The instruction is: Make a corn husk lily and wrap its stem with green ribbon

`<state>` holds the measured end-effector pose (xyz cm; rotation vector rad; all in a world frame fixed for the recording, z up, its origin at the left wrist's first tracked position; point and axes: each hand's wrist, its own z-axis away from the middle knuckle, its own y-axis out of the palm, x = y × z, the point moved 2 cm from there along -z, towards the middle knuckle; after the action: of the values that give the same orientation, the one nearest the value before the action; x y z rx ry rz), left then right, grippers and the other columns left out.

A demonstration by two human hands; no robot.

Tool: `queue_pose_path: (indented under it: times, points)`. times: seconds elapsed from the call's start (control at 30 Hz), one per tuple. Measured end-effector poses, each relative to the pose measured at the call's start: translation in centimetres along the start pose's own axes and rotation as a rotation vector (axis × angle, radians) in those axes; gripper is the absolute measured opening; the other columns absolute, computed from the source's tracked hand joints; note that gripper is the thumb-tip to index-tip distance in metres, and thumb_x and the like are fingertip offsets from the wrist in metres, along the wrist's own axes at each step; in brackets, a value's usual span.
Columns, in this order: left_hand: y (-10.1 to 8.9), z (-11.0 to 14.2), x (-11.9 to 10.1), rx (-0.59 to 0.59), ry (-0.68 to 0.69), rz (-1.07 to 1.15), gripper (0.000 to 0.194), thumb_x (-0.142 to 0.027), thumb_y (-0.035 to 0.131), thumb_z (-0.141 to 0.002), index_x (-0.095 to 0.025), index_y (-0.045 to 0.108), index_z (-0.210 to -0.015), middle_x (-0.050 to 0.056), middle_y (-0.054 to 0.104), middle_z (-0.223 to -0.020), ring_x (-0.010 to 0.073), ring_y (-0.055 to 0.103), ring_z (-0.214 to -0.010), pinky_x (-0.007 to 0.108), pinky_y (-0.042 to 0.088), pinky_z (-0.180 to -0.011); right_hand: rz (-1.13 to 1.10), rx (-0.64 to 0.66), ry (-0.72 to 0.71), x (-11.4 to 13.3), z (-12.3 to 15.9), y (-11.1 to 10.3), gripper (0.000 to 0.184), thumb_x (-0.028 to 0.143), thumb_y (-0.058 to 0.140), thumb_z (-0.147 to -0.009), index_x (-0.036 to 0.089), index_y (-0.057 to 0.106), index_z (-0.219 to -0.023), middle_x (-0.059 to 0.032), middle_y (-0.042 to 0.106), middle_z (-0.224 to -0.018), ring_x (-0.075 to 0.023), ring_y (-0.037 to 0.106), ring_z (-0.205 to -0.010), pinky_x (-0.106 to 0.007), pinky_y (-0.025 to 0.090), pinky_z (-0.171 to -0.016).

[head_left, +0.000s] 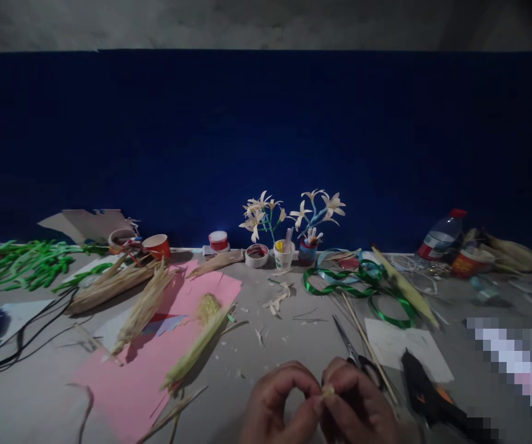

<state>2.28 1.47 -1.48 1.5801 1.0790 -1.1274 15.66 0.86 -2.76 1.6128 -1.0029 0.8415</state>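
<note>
At the lower middle of the head view, my left hand [284, 401] and my right hand [356, 398] meet, thumbs and forefingers pinched together. Between the fingertips shows a small pale yellow piece of corn husk [327, 391]; most of it is hidden by the fingers. Scissors [352, 353] lie just beyond my right hand, close to a thin wooden stick [362, 333]. A black hot glue gun [427, 388] rests to the right of that hand. Left of my left hand, a corn husk [196, 348] lies on pink paper [122, 394].
White husk flowers stand in a white cup [284, 254] and a blue tin [307, 253] at the back. Green ribbon [390, 314] coils behind the white paper [404, 345]. A plastic bottle [440, 237] leans at the right. Black cables [20, 339] and green stems [39, 265] lie left.
</note>
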Motion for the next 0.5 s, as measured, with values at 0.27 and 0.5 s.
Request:
queue_pose_path:
  times: [0.27,0.5]
  points:
    - [0.3,-0.1,-1.0,0.014,-0.168,0.15,0.033,-0.045,0.073,-0.073,-0.016,0.061,-0.065,0.0,0.057,-0.063,0.0146,0.052,-0.063,0.026,0.041,-0.064,-0.049,0.118,0.076,1.3,-0.8,0.0,0.008,0.027,0.075,-0.077,0.021,0.07,-0.076,0.0026,0.054,-0.069,-0.0078,0.053,-0.052,-0.016,0.045,-0.044]
    - [0.4,-0.2,-0.3,0.051,-0.113,0.063,0.025,-0.038,0.067,-0.079,-0.017,0.059,-0.068,0.003,0.061,-0.064,0.0177,0.059,-0.064,0.029,0.046,-0.065,-0.017,0.1,0.104,1.6,-1.0,-0.1,0.011,0.025,0.074,-0.078,0.021,0.066,-0.072,0.0037,0.054,-0.069,-0.0086,0.055,-0.053,-0.018,0.047,-0.047]
